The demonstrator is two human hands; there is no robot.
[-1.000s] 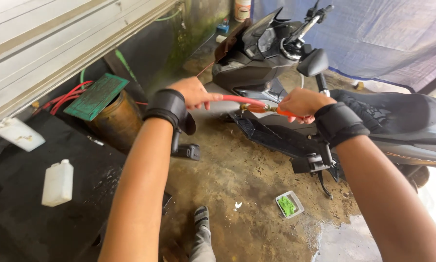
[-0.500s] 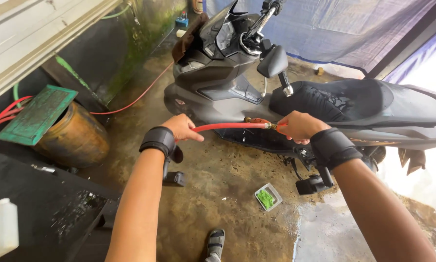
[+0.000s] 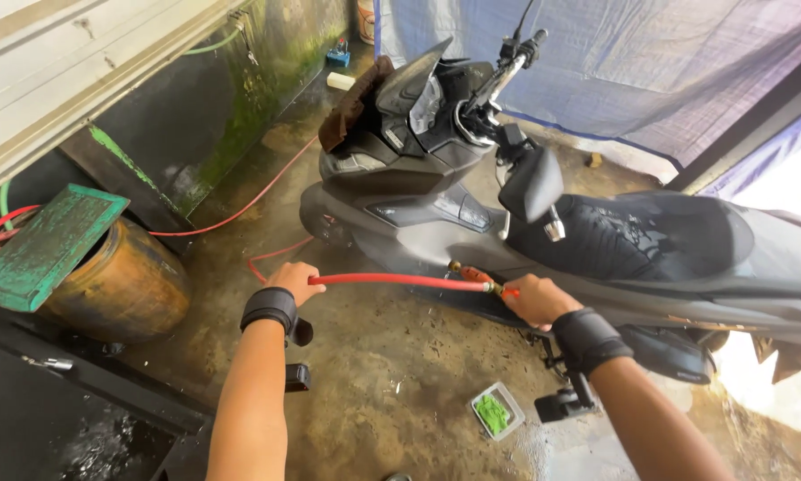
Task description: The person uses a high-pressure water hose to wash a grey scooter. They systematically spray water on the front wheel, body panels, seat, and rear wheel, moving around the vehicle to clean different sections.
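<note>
While a rusty brown drum (image 3: 120, 289) sits at the far left under a flaking green board (image 3: 49, 245), its contents are hidden. Next, the left hand (image 3: 295, 281) is curled shut around a smooth red hose (image 3: 392, 281), which runs taut to the right hand (image 3: 536, 300), closed on the brass-tipped nozzle end (image 3: 474, 276) just beside the matte grey scooter (image 3: 543, 214). Both wrists wear black bands. Below, on wet, stained concrete (image 3: 383, 383), a small rectangular tray (image 3: 496, 411) holds a green scrub pad.

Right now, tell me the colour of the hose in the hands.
Red hose, seen in the head view.
</note>
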